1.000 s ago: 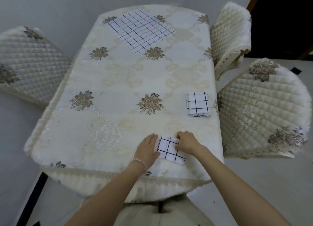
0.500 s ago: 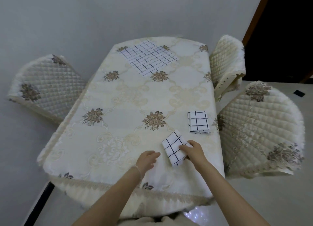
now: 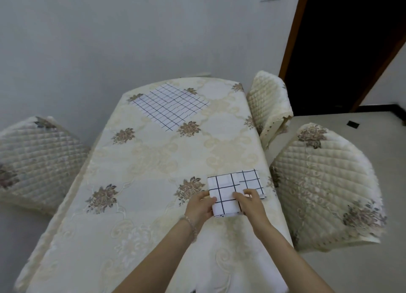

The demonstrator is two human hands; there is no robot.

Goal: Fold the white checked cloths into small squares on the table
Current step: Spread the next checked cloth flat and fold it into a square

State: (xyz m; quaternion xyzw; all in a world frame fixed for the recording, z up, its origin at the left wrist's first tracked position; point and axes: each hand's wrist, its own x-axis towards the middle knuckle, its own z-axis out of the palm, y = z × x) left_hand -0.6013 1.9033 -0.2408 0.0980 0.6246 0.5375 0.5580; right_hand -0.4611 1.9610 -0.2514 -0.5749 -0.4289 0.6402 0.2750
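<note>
Both hands are on a folded checked cloth [image 3: 223, 197] near the right edge of the table [image 3: 153, 182]. The left hand [image 3: 198, 206] grips its left edge, thumb curled over the top of the fabric. The right hand [image 3: 250, 202] pinches its right side, fingers bent onto the cloth. This small square sits partly on top of, or right against, a second folded cloth [image 3: 251, 180] lying just beyond it toward the right edge; I cannot tell whether the held one is lifted clear of the table or resting on it. A third checked cloth [image 3: 169, 106], still spread open, lies flat at the far end of the table, turned like a diamond. The table wears a cream cover with brown flower motifs. A beaded bracelet [image 3: 191, 223] circles the left wrist. Quilted chairs [image 3: 325, 178] stand at the right and another at the left.
</note>
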